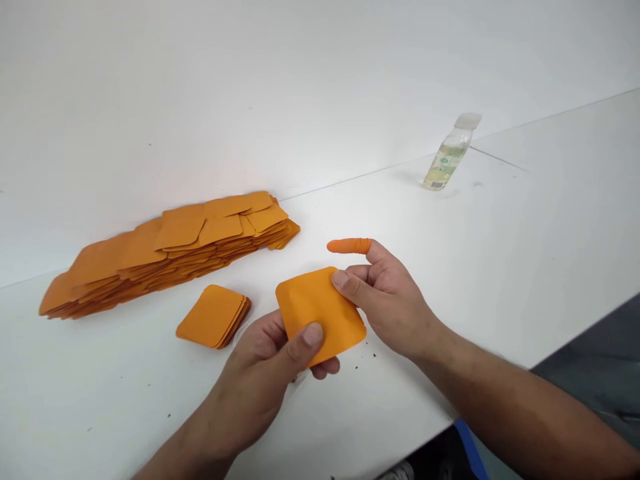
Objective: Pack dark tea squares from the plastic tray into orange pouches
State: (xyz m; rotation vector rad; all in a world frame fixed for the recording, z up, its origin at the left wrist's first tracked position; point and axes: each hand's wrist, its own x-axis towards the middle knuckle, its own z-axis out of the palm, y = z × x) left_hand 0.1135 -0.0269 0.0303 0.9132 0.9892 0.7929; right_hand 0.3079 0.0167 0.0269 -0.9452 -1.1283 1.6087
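Between my two hands is an orange square piece with rounded corners, thin and flat like a sheet of leather or card. My left hand grips its lower left side, thumb on top and fingers underneath. At the upper right corner, my right hand pinches it with the thumb on its face. An orange finger cot covers my outstretched right index finger. Left of my hands, a small stack of similar orange squares lies on the white table. Whether I hold one piece or several together cannot be told.
A long heap of overlapping orange squares lies along the white wall at the back left. Farther back on the right stands a clear bottle with a white cap. Dark specks dot the table. Its near edge runs along the lower right.
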